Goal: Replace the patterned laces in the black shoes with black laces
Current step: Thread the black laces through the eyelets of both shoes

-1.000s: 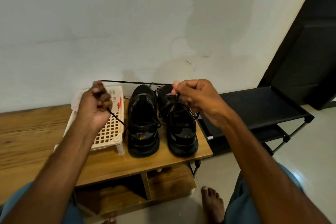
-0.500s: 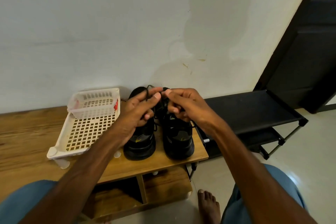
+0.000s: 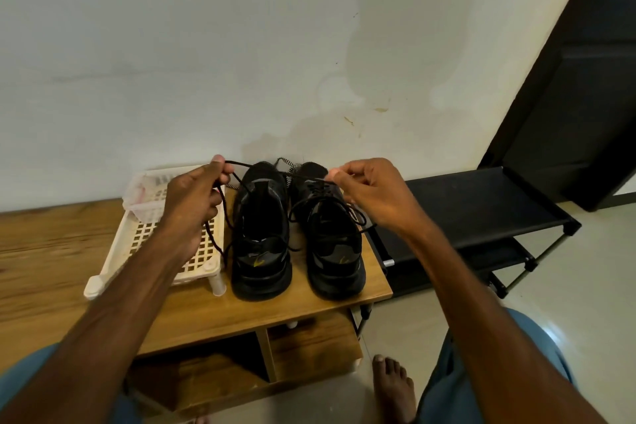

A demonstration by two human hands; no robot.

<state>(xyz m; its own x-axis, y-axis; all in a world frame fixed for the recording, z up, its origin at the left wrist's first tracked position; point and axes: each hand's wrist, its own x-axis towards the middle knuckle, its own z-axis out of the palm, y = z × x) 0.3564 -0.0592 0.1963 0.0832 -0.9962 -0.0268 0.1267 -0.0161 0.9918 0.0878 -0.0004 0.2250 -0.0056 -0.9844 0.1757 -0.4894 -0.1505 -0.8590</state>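
Head view: two black shoes stand side by side at the right end of the wooden counter (image 3: pixel 51 251), heels toward its front edge and toes toward the back edge. The hands are well apart, one on each side of the pair. The left hand (image 3: pixel 192 203) is raised by the left shoe (image 3: pixel 261 234), thumb and fingers pinching one end of the black lace (image 3: pixel 241 164), with slack hanging down in a loop beside that shoe. The right hand (image 3: pixel 371 193) is above the right shoe (image 3: pixel 334 237), its fingers curled and pinching the other end. Black lace crosses the eyelets of the right shoe. Whether the left shoe is laced I cannot tell. A striped patterned lace (image 3: pixel 285 162) lies loose behind the shoes near the back edge. A white tray (image 3: pixel 206 251) sits just left of the shoes.

The step looks like drawing both ends outward to snug and even the black lace in the right shoe. Next would likely be matching the two ends in length, then tying them or feeding them through any remaining eyelets. That calls for equal tension on both sides, so that neither end slips back through.
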